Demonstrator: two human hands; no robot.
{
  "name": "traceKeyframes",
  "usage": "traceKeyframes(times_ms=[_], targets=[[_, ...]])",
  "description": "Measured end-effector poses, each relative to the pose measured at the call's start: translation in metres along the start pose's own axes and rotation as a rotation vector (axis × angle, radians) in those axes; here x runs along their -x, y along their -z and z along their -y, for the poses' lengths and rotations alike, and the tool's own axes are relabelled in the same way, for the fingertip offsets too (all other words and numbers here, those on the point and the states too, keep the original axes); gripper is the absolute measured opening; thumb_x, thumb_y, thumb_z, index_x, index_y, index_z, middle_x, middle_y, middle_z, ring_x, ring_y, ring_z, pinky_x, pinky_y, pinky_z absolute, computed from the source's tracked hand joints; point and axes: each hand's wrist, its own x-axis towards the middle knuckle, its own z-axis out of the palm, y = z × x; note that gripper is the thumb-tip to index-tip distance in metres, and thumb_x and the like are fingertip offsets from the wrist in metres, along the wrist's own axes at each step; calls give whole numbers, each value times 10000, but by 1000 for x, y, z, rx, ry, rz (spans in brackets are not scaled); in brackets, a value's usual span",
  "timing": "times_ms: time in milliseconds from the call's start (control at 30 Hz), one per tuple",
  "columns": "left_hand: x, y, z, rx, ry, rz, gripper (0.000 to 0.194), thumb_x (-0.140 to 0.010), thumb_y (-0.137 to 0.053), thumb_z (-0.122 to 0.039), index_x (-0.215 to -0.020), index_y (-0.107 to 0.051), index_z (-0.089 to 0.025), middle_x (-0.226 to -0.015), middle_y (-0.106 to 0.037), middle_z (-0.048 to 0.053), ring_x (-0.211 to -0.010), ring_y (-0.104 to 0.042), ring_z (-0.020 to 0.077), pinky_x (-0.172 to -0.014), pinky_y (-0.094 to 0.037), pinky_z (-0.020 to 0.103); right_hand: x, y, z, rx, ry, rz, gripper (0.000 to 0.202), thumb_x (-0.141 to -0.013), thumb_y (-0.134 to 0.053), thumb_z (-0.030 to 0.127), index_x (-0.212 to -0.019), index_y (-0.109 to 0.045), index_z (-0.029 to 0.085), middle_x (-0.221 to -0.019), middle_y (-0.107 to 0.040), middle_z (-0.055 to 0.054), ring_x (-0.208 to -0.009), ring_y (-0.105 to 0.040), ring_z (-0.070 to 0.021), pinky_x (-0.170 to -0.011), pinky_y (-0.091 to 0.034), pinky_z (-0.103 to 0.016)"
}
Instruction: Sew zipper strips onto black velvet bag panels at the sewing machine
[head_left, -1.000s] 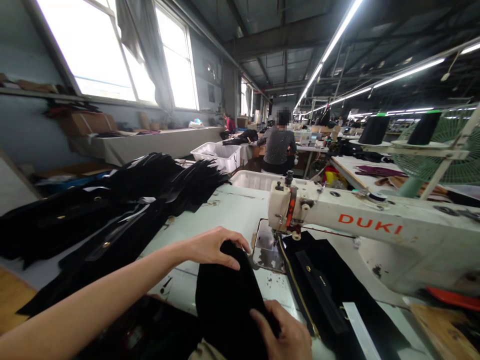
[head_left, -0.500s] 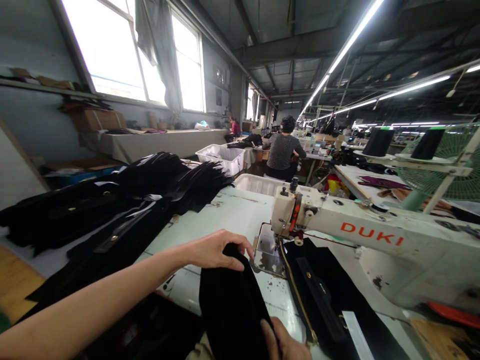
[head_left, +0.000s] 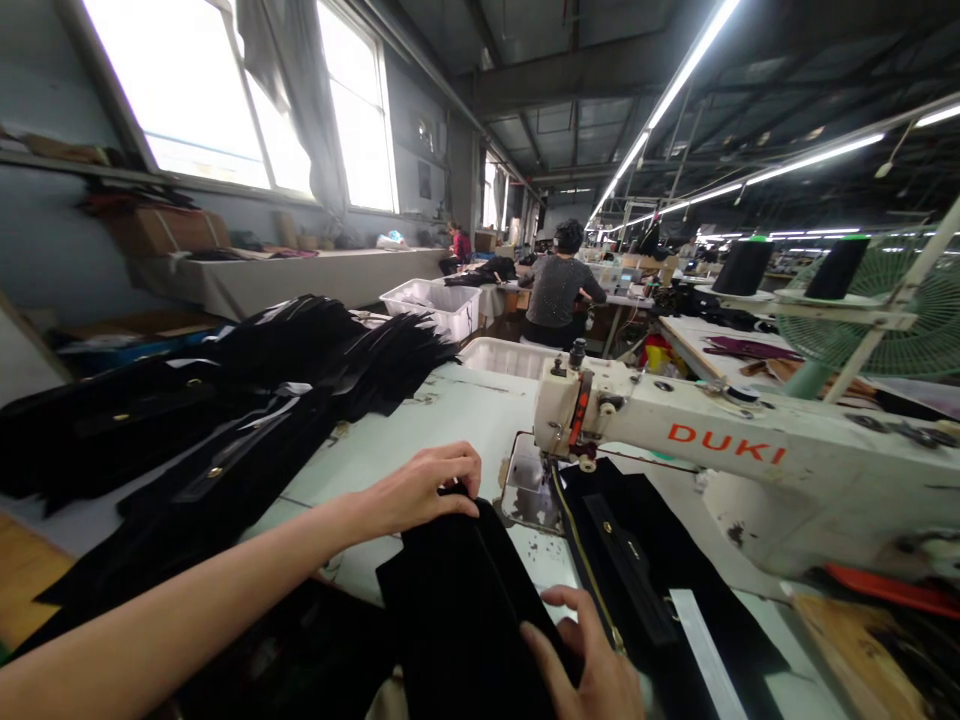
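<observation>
My left hand (head_left: 431, 487) pinches the top edge of a black fabric piece (head_left: 465, 610) near the table's front. Lower right, my right hand (head_left: 589, 660) holds the same fabric's right edge between thumb and fingers. Just right of it, another black piece (head_left: 675, 560) with a brass zipper (head_left: 581, 550) and a white strip (head_left: 705, 650) lies with its top end by the needle of the sewing machine (head_left: 720, 445). The metal needle plate (head_left: 529, 490) shows beyond my hands.
Stacked black pieces (head_left: 247, 400) cover the table's left side. White plastic bins (head_left: 442, 305) stand behind it. Thread cones (head_left: 742, 268) and a green fan (head_left: 892, 300) are at the right. A seated person (head_left: 559, 290) faces away farther back.
The fabric between my hands has been drawn flatter and turned slightly. My right hand has come up more into view, its fingers spread along the edge. The camera view has shifted slightly.
</observation>
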Motion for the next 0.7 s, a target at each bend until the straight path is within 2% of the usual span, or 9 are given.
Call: traceKeyframes(times_ms=[100,200,367,533,700], targets=[[1,-1,4,-19,10,12,112,-922,-660,-255,-852,-605,-185,-911,-600,2,-807,-576,140,-773,-434,228,-1,17,2,-83,-50,113,304,-787,-683,531,-986,-626,309,-572,-473,104,-535,-515,-155,-598,-394,-244],[1,-1,8,-44,24,6,75,-954,-601,-236,-897,-616,-190,-938,-603,6,-859,-582,151,-817,-420,237,2,30,8,-153,-107,187,231,-739,-675,391,-946,-663,288,-643,-575,84,-623,-560,-161,-652,-408,-244],[2,-1,20,-85,41,52,186,-982,-540,-264,-1119,-664,-243,-1093,-565,25,-944,-584,169,-883,-413,260,10,42,14,-227,-182,127,198,-759,-688,443,-858,-704,272,-708,-638,49,-692,-596,-173,-694,-427,-242],[2,1,27,-100,34,147,249,-1003,-486,-269,-1131,-699,-275,-1119,-551,29,-995,-579,181,-904,-414,256,15,46,13,-222,-164,65,200,-767,-730,478,-823,-709,287,-722,-641,50,-702,-594,-172,-715,-423,-240],[3,7,23,-70,32,187,267,-1019,-458,-274,-1132,-701,-266,-1115,-558,33,-1015,-576,178,-919,-412,245,17,47,13,-227,-142,46,396,-768,-713,685,-815,-710,291,-718,-638,44,-699,-587,-172,-715,-426,-239]])
